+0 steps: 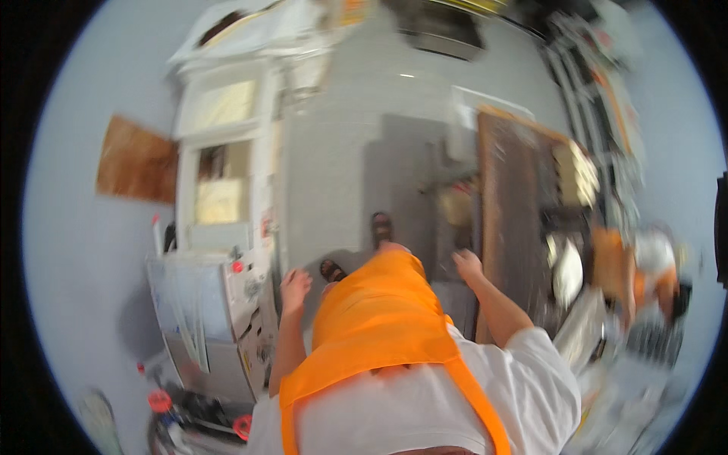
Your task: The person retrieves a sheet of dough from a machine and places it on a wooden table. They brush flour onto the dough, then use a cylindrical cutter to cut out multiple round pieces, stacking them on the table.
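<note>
Brown tabletop (512, 220): dark, slightly glossy surface with a lighter wooden edge; stood to the person's right, just beside the right hand (468, 264).
White machine (193, 303): boxy, red button (237, 267) on top; stood near the left hand (296, 288).
Grip: fingers of both hands curled; whether clenched or released could not be told.
Machine markings: too blurred to read.
Floor (326, 167): grey, between machine and tabletop.
Wall (76, 250): pale blue-grey.
Co-worker (656, 258): beyond the tabletop.
</note>
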Available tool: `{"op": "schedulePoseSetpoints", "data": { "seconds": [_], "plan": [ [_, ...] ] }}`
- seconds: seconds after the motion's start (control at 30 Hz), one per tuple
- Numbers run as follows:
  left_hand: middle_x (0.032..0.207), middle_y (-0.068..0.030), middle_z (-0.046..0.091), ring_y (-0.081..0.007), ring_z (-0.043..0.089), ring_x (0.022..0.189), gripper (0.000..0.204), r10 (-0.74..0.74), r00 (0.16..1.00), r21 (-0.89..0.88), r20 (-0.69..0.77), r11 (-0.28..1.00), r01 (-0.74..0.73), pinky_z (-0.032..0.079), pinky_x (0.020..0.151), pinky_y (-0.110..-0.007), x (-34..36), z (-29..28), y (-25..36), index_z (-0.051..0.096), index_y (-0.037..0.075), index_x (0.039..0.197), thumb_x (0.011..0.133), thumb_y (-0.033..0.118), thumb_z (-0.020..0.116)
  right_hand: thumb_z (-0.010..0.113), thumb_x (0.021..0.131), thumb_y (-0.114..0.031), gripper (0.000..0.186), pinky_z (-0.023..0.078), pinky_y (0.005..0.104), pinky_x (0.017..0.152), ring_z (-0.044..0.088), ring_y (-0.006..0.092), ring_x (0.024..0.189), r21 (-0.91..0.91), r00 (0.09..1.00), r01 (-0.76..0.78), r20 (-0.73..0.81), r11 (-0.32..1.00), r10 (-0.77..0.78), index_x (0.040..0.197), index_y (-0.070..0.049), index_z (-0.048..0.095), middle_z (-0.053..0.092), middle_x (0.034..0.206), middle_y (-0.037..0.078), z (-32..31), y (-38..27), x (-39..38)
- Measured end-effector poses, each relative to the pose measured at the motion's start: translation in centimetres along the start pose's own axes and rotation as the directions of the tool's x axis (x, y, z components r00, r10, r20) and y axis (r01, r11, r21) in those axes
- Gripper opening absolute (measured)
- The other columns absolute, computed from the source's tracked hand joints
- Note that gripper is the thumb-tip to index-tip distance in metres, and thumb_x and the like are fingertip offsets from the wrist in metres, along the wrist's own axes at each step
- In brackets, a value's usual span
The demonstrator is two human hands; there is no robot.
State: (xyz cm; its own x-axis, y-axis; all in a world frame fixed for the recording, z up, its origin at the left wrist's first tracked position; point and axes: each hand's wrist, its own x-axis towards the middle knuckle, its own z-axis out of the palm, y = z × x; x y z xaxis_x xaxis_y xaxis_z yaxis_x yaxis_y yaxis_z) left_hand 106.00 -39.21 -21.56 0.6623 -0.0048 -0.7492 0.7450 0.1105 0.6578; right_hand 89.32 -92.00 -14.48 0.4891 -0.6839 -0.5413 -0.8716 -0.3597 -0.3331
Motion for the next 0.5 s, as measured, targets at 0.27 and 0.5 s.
{"op": "schedulePoseSetpoints", "data": {
  "seconds": [0.27,0.5],
  "plan": [
    [0.098,-0.0097,0.077,-0.021,0.072,0.094,0.031,-0.042,0.922,0.165,-0.384,0.98,0.114,0.057,0.085,-0.038,4.9,7.8,-2.3,0.076,0.006,0.121,0.103,0.03,0.07,0.065,0.103,-0.036,0.033,0.052,0.0364,0.064,0.066,0.0188,0.069,-0.2,0.77,0.507,0.543,0.839,-0.336,0.097,-0.005,0.076,0.068,0.072,0.007,4.3,-18.9,23.0],
    [0.087,-0.0026,0.068,-0.0149,0.064,0.073,0.02,-0.14,0.806,0.161,-0.575,0.947,0.279,0.047,0.057,-0.033,2.5,4.1,-21.1,0.071,0.009,0.107,0.099,0.027,0.067,0.066,0.103,-0.044,0.043,0.056,0.038,0.074,0.07,0.0169,0.076,-0.189,0.668,0.645,0.611,0.741,-0.425,0.109,-0.003,0.078,0.075,0.084,0.009,12.8,-47.3,31.8]
  ]
}}
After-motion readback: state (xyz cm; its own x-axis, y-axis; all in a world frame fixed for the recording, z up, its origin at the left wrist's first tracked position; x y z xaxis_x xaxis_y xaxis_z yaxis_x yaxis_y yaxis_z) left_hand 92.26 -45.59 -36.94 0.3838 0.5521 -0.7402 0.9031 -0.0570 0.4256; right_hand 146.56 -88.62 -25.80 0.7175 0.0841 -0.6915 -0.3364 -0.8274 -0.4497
